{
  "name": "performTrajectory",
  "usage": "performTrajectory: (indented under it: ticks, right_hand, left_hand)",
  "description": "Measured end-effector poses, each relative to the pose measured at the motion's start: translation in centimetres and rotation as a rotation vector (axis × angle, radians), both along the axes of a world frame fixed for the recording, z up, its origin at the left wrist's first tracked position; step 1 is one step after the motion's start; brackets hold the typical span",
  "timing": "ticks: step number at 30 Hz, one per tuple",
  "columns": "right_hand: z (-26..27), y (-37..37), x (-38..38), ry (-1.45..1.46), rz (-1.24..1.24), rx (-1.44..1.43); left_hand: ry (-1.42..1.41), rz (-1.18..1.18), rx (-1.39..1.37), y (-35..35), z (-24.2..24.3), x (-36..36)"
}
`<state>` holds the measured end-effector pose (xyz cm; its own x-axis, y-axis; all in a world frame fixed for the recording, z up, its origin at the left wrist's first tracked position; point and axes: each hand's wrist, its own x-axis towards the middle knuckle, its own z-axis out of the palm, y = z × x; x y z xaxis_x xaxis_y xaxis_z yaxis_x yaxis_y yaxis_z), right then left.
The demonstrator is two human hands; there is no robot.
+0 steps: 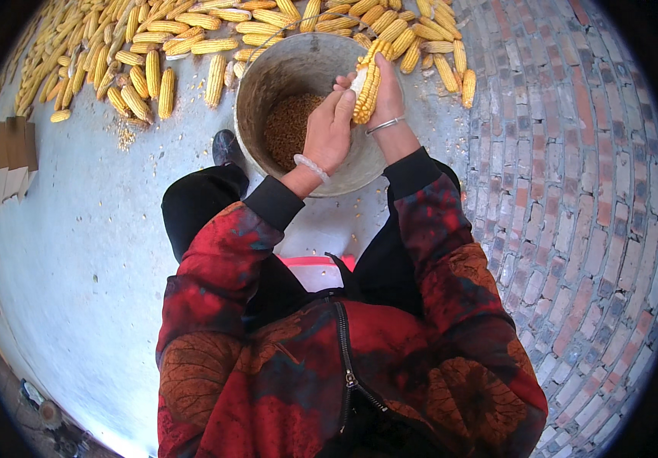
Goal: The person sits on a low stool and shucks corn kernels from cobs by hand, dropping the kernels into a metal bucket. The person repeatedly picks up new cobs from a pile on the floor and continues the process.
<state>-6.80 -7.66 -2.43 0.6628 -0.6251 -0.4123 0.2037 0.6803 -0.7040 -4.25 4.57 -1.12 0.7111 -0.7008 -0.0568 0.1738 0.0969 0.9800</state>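
An ear of dried yellow corn (370, 86), part of its pale cob laid bare, is held over a deep round bucket (248, 114). My right hand (389, 91), with a metal bangle at the wrist, is wrapped around the ear from the right side. The thumb of my left hand (330, 129) lies against the bare side of the cob; a beaded bracelet is on that wrist. Whether my left fingers grip the ear is partly hidden. Loose kernels (294, 127) cover the bottom of the bucket, which stands between my knees and has a thin wire handle.
Many corn ears (151, 74) are heaped on the concrete floor beyond the bucket and to the left. Scattered kernels (125, 137) lie near them. A cardboard box (16, 151) stands at the far left. A brick wall (569, 200) runs along the right side.
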Motion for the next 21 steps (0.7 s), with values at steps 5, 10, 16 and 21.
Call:
performTrajectory:
  ticks: [5, 10, 16, 21]
  right_hand:
    - [-0.6, 0.3, 0.2, -0.027, 0.009, 0.065]
    - [-0.3, -0.1, 0.1, 0.002, -0.051, 0.091]
    - [-0.1, 0.1, -0.1, -0.013, -0.085, 0.088]
    - [-0.4, 0.1, 0.1, -0.001, -0.081, 0.119]
  left_hand:
    - [0.033, 0.113, -0.045, -0.4, -0.5, 0.3]
    - [0.389, -0.124, -0.022, 1.1, 0.8, 0.4]
    - [0.256, -0.145, -0.030, 1.2, 0.7, -0.2]
    - [0.159, -0.126, -0.042, 1.3, 0.2, -0.3]
